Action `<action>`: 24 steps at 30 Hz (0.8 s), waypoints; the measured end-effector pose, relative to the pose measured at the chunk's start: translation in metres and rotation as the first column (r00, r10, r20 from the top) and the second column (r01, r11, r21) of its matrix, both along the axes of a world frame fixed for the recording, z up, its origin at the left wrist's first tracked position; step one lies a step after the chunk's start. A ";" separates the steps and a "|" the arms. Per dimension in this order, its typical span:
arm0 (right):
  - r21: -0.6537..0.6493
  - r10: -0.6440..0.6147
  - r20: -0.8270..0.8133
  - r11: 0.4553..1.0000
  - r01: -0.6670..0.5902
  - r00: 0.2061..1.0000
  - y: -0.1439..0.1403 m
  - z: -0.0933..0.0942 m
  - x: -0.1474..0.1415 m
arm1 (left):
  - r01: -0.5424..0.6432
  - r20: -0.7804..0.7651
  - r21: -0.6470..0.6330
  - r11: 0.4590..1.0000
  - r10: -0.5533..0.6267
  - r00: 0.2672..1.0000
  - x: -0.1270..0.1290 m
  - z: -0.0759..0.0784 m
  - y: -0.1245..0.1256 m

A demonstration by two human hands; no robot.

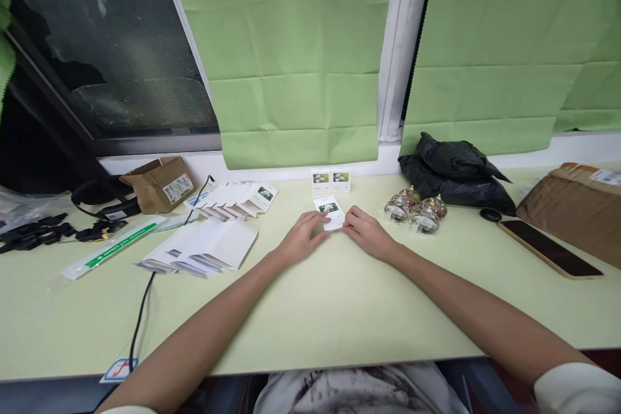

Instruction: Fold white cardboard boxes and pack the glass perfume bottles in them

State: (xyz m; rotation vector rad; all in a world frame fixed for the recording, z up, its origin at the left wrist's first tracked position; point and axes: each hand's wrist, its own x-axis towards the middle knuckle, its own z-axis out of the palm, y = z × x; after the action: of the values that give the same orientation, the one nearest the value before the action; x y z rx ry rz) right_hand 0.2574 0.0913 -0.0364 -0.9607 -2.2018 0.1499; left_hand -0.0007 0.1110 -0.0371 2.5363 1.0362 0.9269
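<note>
A small white paper box (332,206) with a flower picture on its face is between my two hands, at the middle of the table. My left hand (303,237) has its fingers on the box's left side, with the thumb along the lower edge. At the lower right corner, the closed fingertips of my right hand (369,233) pinch the box. Just behind it, two similar white boxes (321,182) stand upright side by side against the wall. The underside of the held box is hidden.
White folded papers (213,247) and a fanned row of flat white boxes (237,197) lie left. Shiny round ornaments (416,210), black bags (456,174), a phone (548,247) and a brown parcel (572,207) are right. A black cable (140,317) crosses the left side.
</note>
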 end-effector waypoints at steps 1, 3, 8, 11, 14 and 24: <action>-0.001 -0.002 0.001 1.000 0.002 1.000 0.000 -0.001 0.000 | -0.002 0.007 -0.002 1.000 0.002 1.000 0.000 0.000 0.000; -0.005 -0.003 -0.006 1.000 0.003 1.000 0.001 -0.002 0.000 | 0.000 0.017 -0.004 1.000 0.000 1.000 0.000 0.000 0.002; -0.075 -0.039 -0.073 0.997 0.034 0.997 0.002 -0.005 0.001 | 0.004 0.026 -0.013 1.000 -0.003 1.000 0.001 0.002 0.003; -0.074 -0.080 -0.062 0.994 0.075 0.995 0.007 -0.010 0.003 | 0.005 0.031 -0.022 1.000 -0.004 1.000 0.001 0.002 0.003; -0.029 -0.087 0.002 0.996 0.087 0.996 0.015 -0.015 0.006 | 0.001 0.042 -0.023 1.000 0.000 0.999 0.000 0.001 0.004; 0.025 -0.060 0.064 0.998 0.058 0.996 0.017 -0.014 0.008 | 0.054 0.085 -0.077 0.996 -0.047 0.995 -0.001 0.000 0.006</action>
State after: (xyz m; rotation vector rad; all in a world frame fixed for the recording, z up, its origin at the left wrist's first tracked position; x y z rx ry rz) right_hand 0.2658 0.1087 -0.0499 -1.0298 -2.2261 0.0670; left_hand -0.0021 0.1175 -0.0375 2.4262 0.9605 0.9499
